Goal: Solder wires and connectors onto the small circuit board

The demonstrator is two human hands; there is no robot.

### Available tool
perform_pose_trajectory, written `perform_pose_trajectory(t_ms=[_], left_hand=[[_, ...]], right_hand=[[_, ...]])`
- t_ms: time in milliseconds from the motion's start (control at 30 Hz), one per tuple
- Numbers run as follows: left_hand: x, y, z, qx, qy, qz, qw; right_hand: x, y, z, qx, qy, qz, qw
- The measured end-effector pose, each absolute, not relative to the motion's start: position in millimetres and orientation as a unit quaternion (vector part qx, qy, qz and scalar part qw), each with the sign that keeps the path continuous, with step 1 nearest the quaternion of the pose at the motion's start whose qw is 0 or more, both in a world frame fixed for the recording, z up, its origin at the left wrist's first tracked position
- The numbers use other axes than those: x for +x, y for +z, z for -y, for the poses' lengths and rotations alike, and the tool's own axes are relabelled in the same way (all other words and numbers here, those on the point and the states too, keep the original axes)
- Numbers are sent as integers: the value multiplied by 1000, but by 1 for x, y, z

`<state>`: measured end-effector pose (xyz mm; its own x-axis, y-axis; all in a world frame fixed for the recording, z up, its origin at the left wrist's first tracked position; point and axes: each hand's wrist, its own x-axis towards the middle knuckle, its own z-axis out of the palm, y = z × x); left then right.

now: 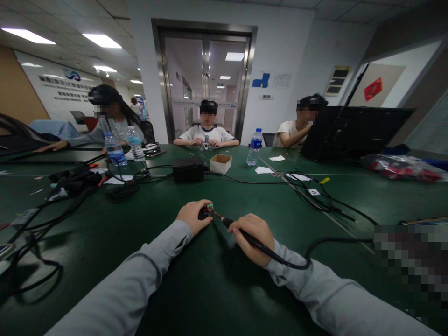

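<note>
Near the middle of the green table, my left hand is closed round a small black piece with a green circuit board and thin coloured wires showing at its edge. My right hand grips a soldering iron like a pen. The iron's tip points left and meets or nearly meets the board; contact is too small to tell. From the handle's back end a black cable runs off to the right. My fingers hide part of the black piece.
Beyond my hands are a black power box, a small open carton and a water bottle. Cables tangle on the left; more cables lie right. Two bottles stand left. Several people sit around the table. A monitor stands right.
</note>
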<state>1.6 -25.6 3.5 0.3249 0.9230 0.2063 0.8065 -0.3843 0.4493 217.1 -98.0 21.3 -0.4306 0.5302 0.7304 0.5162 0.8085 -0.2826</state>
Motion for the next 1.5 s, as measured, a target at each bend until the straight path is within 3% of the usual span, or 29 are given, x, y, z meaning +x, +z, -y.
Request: perform_pose_trajectory(t_ms=[900, 1500], left_hand=[[1, 1, 24, 803, 227, -536, 131], [1, 4, 26, 800, 216, -544, 132]], right_hand=[[215, 22, 98, -309, 8, 861, 403], [217, 23, 99, -321, -4, 843, 431]])
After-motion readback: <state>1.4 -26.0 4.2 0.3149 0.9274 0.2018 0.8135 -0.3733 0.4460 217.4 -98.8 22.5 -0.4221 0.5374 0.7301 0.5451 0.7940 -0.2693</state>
